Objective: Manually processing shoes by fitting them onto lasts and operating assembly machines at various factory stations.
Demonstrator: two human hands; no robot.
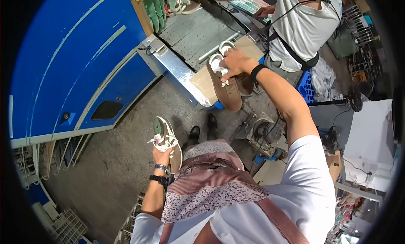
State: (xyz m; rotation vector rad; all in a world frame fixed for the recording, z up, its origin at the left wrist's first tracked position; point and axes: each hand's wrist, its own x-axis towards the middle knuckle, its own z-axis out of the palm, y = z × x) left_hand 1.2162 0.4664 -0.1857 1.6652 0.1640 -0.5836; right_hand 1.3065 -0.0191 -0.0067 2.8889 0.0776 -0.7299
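Low in front of me, my left hand [162, 156] is closed around a brown sneaker [177, 157] with loose white laces and a green insole, held over the floor. My right arm reaches forward to the end of a conveyor. There my right hand [237, 61] grips a brown shoe [228, 94] with a white lining, its fingers near the opening and the white laces. A second brown shoe [245, 84] lies right beside it, partly hidden by my hand and wrist. The toes of both shoes point toward me, past the tan board [201, 84] at the conveyor's end.
Behind the board runs the grey perforated conveyor [190, 35], with another shoe [190, 7] and green hanging strips [155, 12] at its far end. A blue machine [80, 62] fills the left. A co-worker [301, 28] stands far right, near a blue crate [306, 88]. A motor [270, 132] sits nearer.
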